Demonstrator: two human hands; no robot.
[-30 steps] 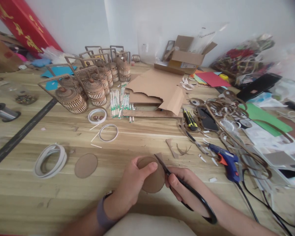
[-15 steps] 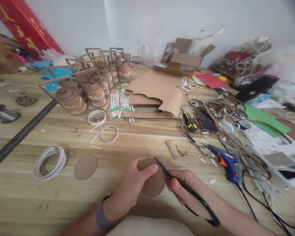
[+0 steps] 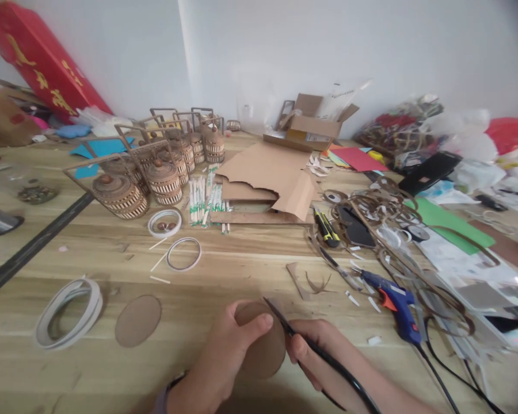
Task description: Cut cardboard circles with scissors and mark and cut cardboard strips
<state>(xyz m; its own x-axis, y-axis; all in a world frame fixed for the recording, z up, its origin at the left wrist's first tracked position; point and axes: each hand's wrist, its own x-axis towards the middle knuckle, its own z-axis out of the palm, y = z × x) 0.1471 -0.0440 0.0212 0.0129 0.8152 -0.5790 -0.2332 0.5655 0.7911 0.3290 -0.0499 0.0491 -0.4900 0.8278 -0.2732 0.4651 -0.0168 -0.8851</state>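
- Brown cardboard disc (image 3: 267, 351) sat at the near edge of the worktop (image 3: 250, 270), raised just off it and pinched in the left hand (image 3: 224, 359): thumb on top, other fingers curled under.
- Round, so no long axis of its own; flat face up, tilted slightly toward the camera.
- Right hand (image 3: 330, 344) was closed round the black handles of the scissors (image 3: 311, 348).
- Scissors' long axis ran diag., handles lower right, tip up and left; blades lay vs. the disc's right edge. How far apart the blades were: can't tell.
- Counts: 2 discs, the 2nd disc (image 3: 137, 320) flat on the wood, well left of the hands; 1 pr scissors.
- 3 white tape rings: large (image 3: 67, 313) far left, mid (image 3: 183, 253) and small (image 3: 164, 222) further back.
- 1 blue glue gun (image 3: 395, 302) lay to the right.
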